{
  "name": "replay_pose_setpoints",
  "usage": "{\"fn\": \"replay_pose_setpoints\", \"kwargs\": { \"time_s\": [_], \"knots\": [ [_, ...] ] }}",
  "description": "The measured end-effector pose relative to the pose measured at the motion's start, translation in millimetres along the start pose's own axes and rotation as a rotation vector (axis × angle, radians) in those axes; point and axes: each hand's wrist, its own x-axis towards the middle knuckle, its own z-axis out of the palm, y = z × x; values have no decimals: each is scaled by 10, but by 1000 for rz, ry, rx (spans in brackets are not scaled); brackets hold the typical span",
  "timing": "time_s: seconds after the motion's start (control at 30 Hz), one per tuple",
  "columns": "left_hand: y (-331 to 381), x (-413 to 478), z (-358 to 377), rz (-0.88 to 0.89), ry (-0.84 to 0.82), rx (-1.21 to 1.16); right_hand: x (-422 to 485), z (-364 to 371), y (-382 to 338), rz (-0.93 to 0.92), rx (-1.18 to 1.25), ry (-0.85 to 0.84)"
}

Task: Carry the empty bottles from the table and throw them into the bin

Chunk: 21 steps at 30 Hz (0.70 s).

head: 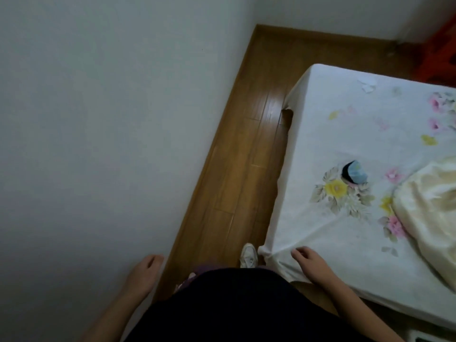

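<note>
No bottle, table or bin shows in the head view. My left hand hangs low at the left in front of the white wall, fingers loosely curled, holding nothing. My right hand hovers over the near corner of a bed, fingers slightly apart and empty. My dark clothing fills the bottom middle, and one white shoe stands on the wooden floor between wall and bed.
A bed with a white flowered sheet takes up the right side. On it lie a small blue and black item and a cream blanket. A narrow strip of wooden floor runs ahead beside the white wall. Something red sits far right.
</note>
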Motion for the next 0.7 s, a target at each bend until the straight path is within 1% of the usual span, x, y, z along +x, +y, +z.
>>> {"fn": "replay_pose_setpoints", "kwargs": {
  "time_s": [0.13,0.23,0.33,0.43,0.57,0.7],
  "knots": [
    [324,564,-337,9,96,-54,542,-316,-1008,-126,0,-7],
    [727,918,-536,11,117,-88,905,-530,-1665,-204,29,-1],
    [1152,1449,-666,5,109,-107,1290,-721,-2166,-226,51,12],
    [1713,1984,-711,16,60,-116,1656,-878,-2423,-183,59,47],
    [2564,2478,-731,99,-76,-45,1956,-1070,-2499,-22,84,129],
    [3660,2852,-718,255,-210,94,2148,-1324,-2509,105,179,233]
  ]
}}
